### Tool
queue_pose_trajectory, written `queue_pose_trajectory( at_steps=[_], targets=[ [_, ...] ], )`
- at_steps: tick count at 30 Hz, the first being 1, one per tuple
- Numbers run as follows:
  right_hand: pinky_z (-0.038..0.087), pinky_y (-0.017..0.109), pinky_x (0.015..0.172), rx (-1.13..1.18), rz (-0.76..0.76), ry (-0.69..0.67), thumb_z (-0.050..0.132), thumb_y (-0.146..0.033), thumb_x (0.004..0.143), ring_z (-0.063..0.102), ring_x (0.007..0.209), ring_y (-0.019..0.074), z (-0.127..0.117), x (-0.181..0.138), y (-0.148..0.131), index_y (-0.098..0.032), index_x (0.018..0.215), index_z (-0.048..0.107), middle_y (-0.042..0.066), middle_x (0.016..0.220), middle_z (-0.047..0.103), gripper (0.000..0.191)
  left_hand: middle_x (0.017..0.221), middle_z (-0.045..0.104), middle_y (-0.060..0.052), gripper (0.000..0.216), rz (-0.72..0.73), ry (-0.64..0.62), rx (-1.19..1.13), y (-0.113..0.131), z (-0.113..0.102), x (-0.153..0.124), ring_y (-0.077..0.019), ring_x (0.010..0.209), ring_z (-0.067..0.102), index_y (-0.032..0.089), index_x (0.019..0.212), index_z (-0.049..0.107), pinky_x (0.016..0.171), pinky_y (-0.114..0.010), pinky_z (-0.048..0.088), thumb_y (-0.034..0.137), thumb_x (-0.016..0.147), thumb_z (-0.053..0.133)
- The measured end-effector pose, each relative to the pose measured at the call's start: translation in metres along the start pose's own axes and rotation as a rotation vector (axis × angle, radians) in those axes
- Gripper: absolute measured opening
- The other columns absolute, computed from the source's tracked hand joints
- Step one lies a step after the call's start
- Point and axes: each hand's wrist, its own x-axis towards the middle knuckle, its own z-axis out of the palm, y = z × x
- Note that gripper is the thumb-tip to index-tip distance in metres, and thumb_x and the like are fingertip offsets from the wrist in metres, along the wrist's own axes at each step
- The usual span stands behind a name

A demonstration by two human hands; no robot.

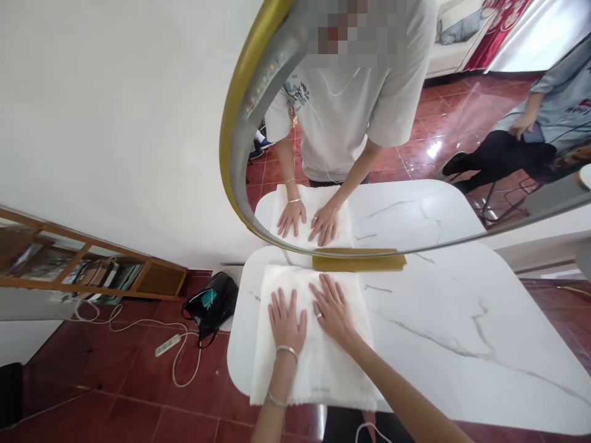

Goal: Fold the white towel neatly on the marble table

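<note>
A white fluffy towel (pixel 318 363) lies spread on the left part of a white marble table (pixel 462 332), its near edge hanging over the table's front. My left hand (pixel 286 320) rests flat on the towel, fingers stretched and apart, with bracelets on the wrist. My right hand (pixel 333 311) lies flat beside it, fingers spread, a ring on one finger. Neither hand holds anything. Both point toward a round gold-framed mirror (pixel 240 117) at the table's back, which reflects the hands and towel.
The mirror's gold base (pixel 359 263) stands just past the towel. A black bag (pixel 212 304), a power strip (pixel 167 345) with white cable and a low wooden shelf (pixel 92 271) sit on the red tiled floor at left. In the mirror, another person (pixel 545 129) sits behind.
</note>
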Motion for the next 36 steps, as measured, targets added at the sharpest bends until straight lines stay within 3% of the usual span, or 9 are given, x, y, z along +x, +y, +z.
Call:
queue_pose_trajectory(
  at_steps=[5,11,14,20,24,28,32,34,36],
  targets=[
    [0.018,0.046,0.116,0.046,-0.030,-0.003,0.035,-0.023,0.096,0.011,0.146,0.0241,0.012,0.041,-0.006,-0.015,0.143,0.039,0.012,0.156,0.022,0.048,0.156,0.024,-0.010,0.051,-0.040,-0.052,-0.003,-0.020,-0.003,0.051,-0.0300,0.145,0.017,0.026,0.141,0.042,0.116,-0.055,0.017,0.037,0.092,0.045],
    [0.018,0.046,0.117,0.111,-0.117,-0.038,0.040,-0.032,0.095,0.014,0.145,0.0266,0.025,0.068,-0.020,-0.013,0.141,0.042,0.015,0.154,0.024,0.049,0.156,0.023,-0.011,0.052,-0.164,0.012,0.048,-0.043,-0.005,0.047,-0.0296,0.145,0.015,0.024,0.143,0.040,0.116,-0.054,0.016,0.039,0.093,0.042],
    [0.020,0.045,0.117,0.100,-0.111,0.002,0.038,-0.029,0.096,0.018,0.144,0.0238,0.019,0.064,-0.005,-0.012,0.141,0.042,0.014,0.154,0.027,0.048,0.156,0.023,-0.012,0.053,-0.126,-0.003,0.061,-0.024,-0.001,0.052,-0.0314,0.145,0.014,0.024,0.142,0.040,0.114,-0.058,0.016,0.039,0.092,0.044],
    [0.021,0.046,0.117,0.018,-0.196,-0.009,0.036,-0.024,0.096,0.011,0.146,0.0217,-0.017,0.030,0.068,-0.020,0.145,0.036,0.006,0.156,0.021,0.049,0.155,0.025,-0.013,0.056,0.207,-0.109,0.006,0.053,0.015,0.061,-0.0285,0.145,0.017,0.020,0.146,0.033,0.115,-0.056,0.018,0.035,0.093,0.042],
    [0.022,0.047,0.116,-0.041,-0.088,0.017,0.036,-0.025,0.097,0.011,0.146,0.0219,-0.040,-0.003,0.120,-0.024,0.146,0.034,0.006,0.157,0.017,0.049,0.156,0.020,-0.014,0.059,0.304,-0.120,-0.030,0.109,0.027,0.049,-0.0300,0.145,0.015,0.022,0.148,0.029,0.114,-0.057,0.019,0.034,0.092,0.044],
    [0.023,0.048,0.116,-0.085,0.055,0.057,0.039,-0.030,0.096,0.015,0.145,0.0229,-0.055,-0.041,0.145,-0.023,0.143,0.040,0.007,0.156,0.021,0.047,0.156,0.023,-0.012,0.059,0.349,-0.144,-0.089,0.148,0.030,0.022,-0.0299,0.144,0.019,0.025,0.147,0.029,0.113,-0.058,0.021,0.031,0.091,0.045],
    [0.027,0.048,0.114,-0.089,0.062,0.036,0.040,-0.034,0.096,0.022,0.143,0.0239,-0.065,-0.072,0.144,-0.021,0.139,0.045,0.010,0.152,0.031,0.045,0.148,0.039,-0.011,0.053,0.333,-0.155,-0.206,0.147,0.025,0.001,-0.0296,0.133,0.038,0.029,0.142,0.040,0.106,-0.052,0.034,0.035,0.090,0.047],
    [0.028,0.047,0.113,-0.065,0.059,0.026,0.042,-0.035,0.095,0.025,0.142,0.0239,-0.068,-0.082,0.141,-0.022,0.136,0.048,0.010,0.151,0.034,0.043,0.139,0.047,-0.013,0.048,0.193,-0.102,-0.259,0.135,0.023,0.004,-0.0300,0.124,0.046,0.026,0.135,0.049,0.101,-0.051,0.039,0.037,0.088,0.049],
    [0.030,0.047,0.113,-0.036,0.059,0.022,0.043,-0.036,0.094,0.028,0.141,0.0238,-0.070,-0.087,0.138,-0.023,0.132,0.051,0.009,0.150,0.037,0.041,0.134,0.048,-0.018,0.049,-0.054,0.022,-0.298,0.120,0.022,0.017,-0.0334,0.122,0.046,0.018,0.131,0.053,0.100,-0.054,0.038,0.038,0.086,0.052]
  ],
)
